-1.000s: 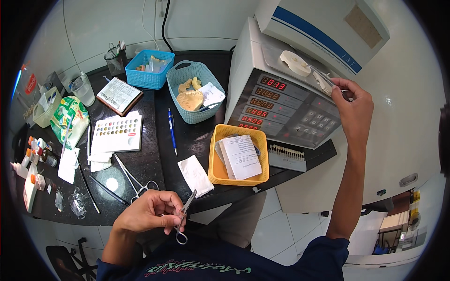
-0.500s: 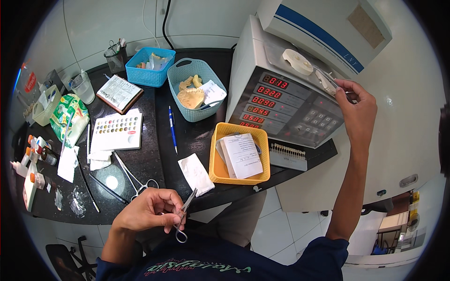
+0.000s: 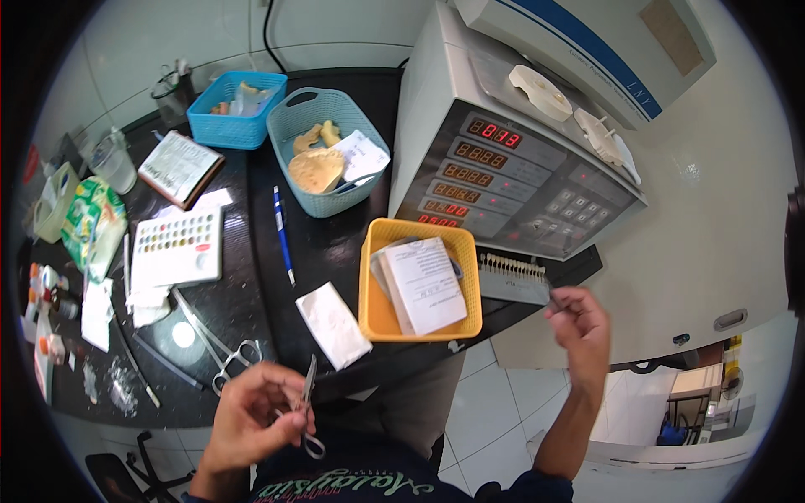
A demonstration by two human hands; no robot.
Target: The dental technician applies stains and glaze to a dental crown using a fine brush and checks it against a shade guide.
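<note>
My left hand [image 3: 256, 415] grips a small metal scissor-like clamp [image 3: 309, 390] upright at the desk's front edge. My right hand [image 3: 579, 331], fingers pinched on a small metal tool, partly hidden, is beside a shade guide [image 3: 511, 281] with a row of tooth tabs. Above it, a white round plate [image 3: 537, 88] and another white piece with pins [image 3: 597, 136] lie on top of the grey furnace [image 3: 524, 193], whose front shows red displays and buttons. A yellow basket [image 3: 366, 281] with papers stands between my hands, and a folded tissue [image 3: 334, 325] lies left of it.
On the black desk [image 3: 268, 352] are blue baskets [image 3: 235, 126] [image 3: 327, 197] holding casts and bags, a notebook [image 3: 176, 163], palette [image 3: 172, 251], blue pen [image 3: 283, 239], long clamp [image 3: 205, 331], cups and bottles [image 3: 38, 302]. Chair [image 3: 113, 478] at lower left.
My right hand has dropped from the furnace top to beside the shade guide, leaving the white pieces there. My left hand, still holding the clamp, has shifted slightly downward in the picture.
</note>
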